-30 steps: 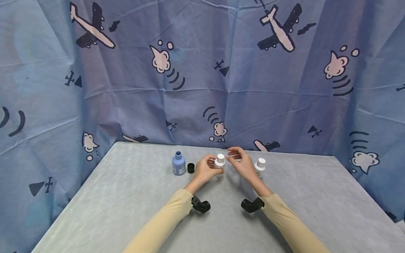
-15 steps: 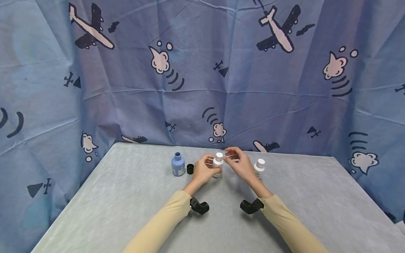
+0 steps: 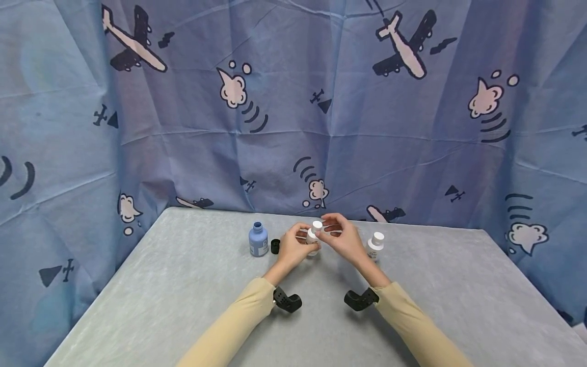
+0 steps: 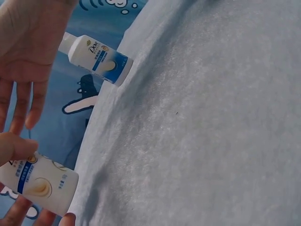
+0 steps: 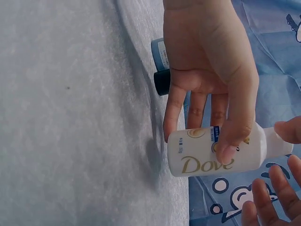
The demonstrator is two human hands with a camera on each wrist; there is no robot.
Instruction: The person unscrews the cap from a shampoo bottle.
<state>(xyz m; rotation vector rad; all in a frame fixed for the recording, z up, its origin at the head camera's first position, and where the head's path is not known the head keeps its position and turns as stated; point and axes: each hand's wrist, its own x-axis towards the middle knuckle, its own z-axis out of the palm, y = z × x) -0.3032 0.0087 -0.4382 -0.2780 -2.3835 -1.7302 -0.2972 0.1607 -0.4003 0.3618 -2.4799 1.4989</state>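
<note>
My left hand grips a small white Dove bottle round its body, thumb in front and fingers behind. The bottle stands upright in the head view, its white cap on top. At that cap is my right hand, its thumb and index fingertip on opposite sides and the other fingers spread apart. A second white Dove bottle, with a blue-banded label and its cap on, stands just right of my right hand. On the left, a blue bottle stands with its neck uncovered. A black cap lies between it and my left hand.
A pale grey cloth covers the table. Behind it hangs a blue curtain printed with airplanes and clouds, close to the table's back edge. Black wrist mounts sit at both cuffs.
My right hand has moved left, bringing its thumb and index fingertip to the bottle's cap. My left hand keeps its grip on the bottle, which leans slightly more to the right.
</note>
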